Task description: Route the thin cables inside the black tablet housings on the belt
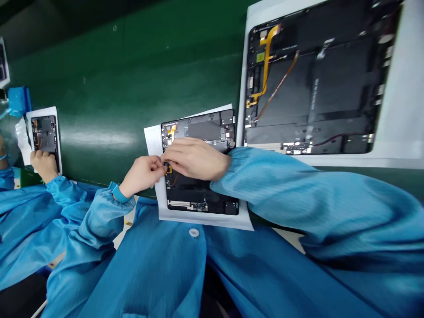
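On the left, a co-worker's hand (44, 165) is over the left tablet (45, 131). Next, the left hand (141, 175) bends its fingers by the left edge of the middle tablet (190, 193), which lies on white paper (212, 221). The right hand (198, 158) reaches over it, fingertips close to the left hand's. I can't tell if either hand grips anything. On the right, the right tablet (346, 88) has pale writing, too blurry to read.

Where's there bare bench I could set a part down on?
Widest: green bench between the neighbour's device and the middle device. Another patch lies beyond the middle device, left of the right device. Crowded: the middle device's left edge, where the left hand and right hand meet.
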Available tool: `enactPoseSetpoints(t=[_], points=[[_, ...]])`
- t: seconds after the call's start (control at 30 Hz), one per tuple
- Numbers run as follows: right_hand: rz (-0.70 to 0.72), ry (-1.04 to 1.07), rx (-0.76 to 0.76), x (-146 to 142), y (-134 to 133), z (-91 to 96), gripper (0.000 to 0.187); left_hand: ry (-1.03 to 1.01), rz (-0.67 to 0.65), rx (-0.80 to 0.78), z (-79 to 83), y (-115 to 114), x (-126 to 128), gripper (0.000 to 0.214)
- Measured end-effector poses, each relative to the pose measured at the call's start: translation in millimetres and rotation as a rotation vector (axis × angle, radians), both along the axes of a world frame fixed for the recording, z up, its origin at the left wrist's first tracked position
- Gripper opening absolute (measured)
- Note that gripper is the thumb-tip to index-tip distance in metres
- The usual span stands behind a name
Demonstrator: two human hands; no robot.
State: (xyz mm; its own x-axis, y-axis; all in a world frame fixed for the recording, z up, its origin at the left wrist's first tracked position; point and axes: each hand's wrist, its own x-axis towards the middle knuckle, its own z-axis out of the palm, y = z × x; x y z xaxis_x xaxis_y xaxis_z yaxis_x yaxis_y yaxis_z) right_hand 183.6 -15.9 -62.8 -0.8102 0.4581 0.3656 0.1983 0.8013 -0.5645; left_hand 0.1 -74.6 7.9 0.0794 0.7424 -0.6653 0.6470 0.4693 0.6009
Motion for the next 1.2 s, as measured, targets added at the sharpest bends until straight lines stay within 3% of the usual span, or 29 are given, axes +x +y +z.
enactPoseSetpoints(t=[0.13, 0.43, 0.7, 1.0, 1.2], points=[[0.015, 0.031, -0.01, -0.1, 1.7, -2.3, 0.026, -0.016, 0.025, 0.04, -4.3, 4.4, -3.8, 0.026], [0.013, 0.091, -0.108, -1.3, 3.4, -5.4, 0.024, -0.014, -0.006, -0.033, -1.6, 14.7, -0.7, 0.026], [-0.031, 0.07, -0.127, -1.0, 4.9, -3.2, 0.023, -0.059, 0.012, -0.112, 1.3, 18.4, -2.0, 0.023], [-0.075, 0.105, -0.146, -1.0, 3.8, -7.9, 0.022, 0.036, 0.043, -0.143, 3.0, 25.1, 5.7, 0.023], [-0.129, 0.165, -0.231, -4.2, 6.5, -9.5, 0.019, 0.017, 0.043, -0.133, 1.4, 26.3, 2.7, 0.022]])
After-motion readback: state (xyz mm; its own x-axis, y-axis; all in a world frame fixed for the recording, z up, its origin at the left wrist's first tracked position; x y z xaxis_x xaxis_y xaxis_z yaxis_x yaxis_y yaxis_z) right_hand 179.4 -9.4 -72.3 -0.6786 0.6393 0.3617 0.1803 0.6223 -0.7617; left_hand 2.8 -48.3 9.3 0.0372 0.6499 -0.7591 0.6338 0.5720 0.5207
